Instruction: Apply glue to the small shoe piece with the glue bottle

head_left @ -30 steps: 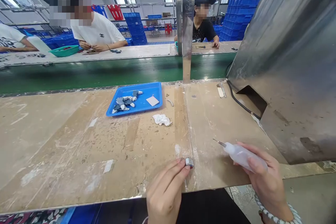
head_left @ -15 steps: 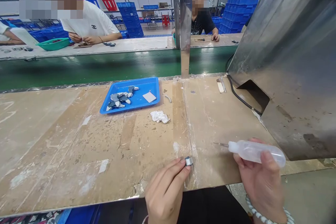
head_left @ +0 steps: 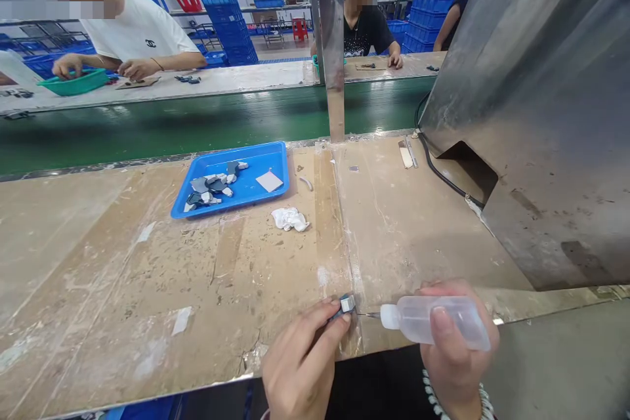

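Note:
Near the front edge of the table, my left hand point(head_left: 306, 356) pinches a small grey and white part point(head_left: 347, 304) between thumb and fingers. The part's white end faces up and right; its lower portion is hidden by my fingers. My right hand point(head_left: 455, 348) is wrapped round a translucent squeeze bottle point(head_left: 438, 320) with a white cap and a thin needle tip point(head_left: 368, 315). The bottle lies almost level, and its needle points left, close beside the part; whether it touches I cannot tell.
A blue tray point(head_left: 236, 202) holds several similar grey and white parts point(head_left: 211, 185) and a pale square point(head_left: 269, 181). Crumpled white tissue point(head_left: 290, 218) lies before it. A metal housing point(head_left: 546, 144) with a black cable point(head_left: 445, 177) stands right. Two co-workers sit across the green belt point(head_left: 221, 108).
My right hand has brought the bottle left and slightly down, its needle now close to the part. My left hand keeps its hold. The view has shifted a little.

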`<state>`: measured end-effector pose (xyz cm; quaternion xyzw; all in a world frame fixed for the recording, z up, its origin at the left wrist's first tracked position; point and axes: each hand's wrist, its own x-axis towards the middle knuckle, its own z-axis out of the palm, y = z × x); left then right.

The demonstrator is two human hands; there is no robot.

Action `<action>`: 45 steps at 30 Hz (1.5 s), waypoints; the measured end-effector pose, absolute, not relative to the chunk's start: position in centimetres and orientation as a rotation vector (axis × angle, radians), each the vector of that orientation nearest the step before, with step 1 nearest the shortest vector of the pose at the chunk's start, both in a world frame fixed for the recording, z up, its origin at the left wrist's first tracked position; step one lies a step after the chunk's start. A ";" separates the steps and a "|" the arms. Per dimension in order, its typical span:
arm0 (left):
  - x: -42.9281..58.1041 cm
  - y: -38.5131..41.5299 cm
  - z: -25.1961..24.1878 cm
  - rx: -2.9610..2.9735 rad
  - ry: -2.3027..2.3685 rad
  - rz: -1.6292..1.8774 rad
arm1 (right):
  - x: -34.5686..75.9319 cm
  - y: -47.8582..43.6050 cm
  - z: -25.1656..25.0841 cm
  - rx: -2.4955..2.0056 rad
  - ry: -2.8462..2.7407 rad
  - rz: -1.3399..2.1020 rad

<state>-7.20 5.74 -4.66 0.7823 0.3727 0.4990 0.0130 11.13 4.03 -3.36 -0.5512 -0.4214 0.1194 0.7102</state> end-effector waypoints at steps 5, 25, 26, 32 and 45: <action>-7.2 5.7 -4.9 2.428 1.177 1.581 | 10.6 4.1 -3.6 -1.212 -0.984 0.287; -6.8 5.3 -4.3 2.349 1.191 1.549 | 10.7 4.0 -3.7 -1.271 -1.151 0.295; -6.7 5.3 -4.3 2.346 1.190 1.555 | 10.8 4.0 -3.7 -1.279 -1.152 0.300; -6.7 5.3 -3.9 2.341 1.195 1.533 | 10.3 4.1 -3.3 -1.307 -1.023 0.350; -6.8 5.6 -4.0 2.357 1.170 1.550 | 10.4 3.9 -4.1 -1.271 -0.902 0.510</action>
